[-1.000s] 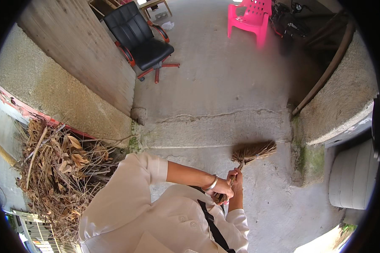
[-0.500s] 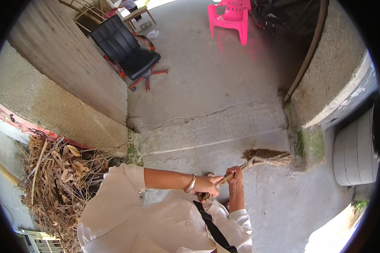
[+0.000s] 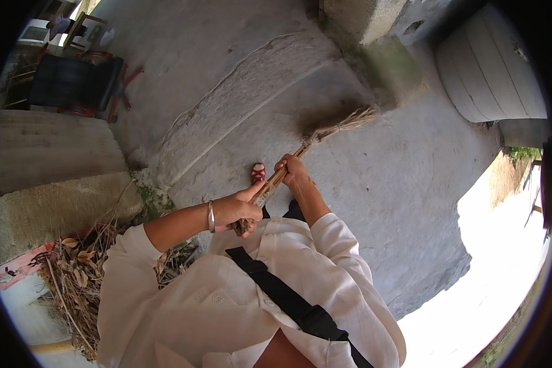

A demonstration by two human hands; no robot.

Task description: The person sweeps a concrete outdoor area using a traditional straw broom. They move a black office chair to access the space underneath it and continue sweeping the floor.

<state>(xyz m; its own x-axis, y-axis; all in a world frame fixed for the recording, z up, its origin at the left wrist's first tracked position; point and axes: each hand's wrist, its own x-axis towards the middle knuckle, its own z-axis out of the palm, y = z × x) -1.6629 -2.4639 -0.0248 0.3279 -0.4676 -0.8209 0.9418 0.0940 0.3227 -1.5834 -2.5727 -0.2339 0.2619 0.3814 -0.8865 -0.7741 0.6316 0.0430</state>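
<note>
Brown broom (image 3: 304, 148) slants outward, left hand (image 3: 236, 208) clenching its rear, right hand (image 3: 295, 168) clenching farther forward.

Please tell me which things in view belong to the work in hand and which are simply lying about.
In use:
- broom
- left hand, gripping the handle's end
- right hand, gripping nearer the bristles

Just about, untouched:
- black chair with red legs
- heap of dry twigs and leaves
- large pale rounded object
</note>
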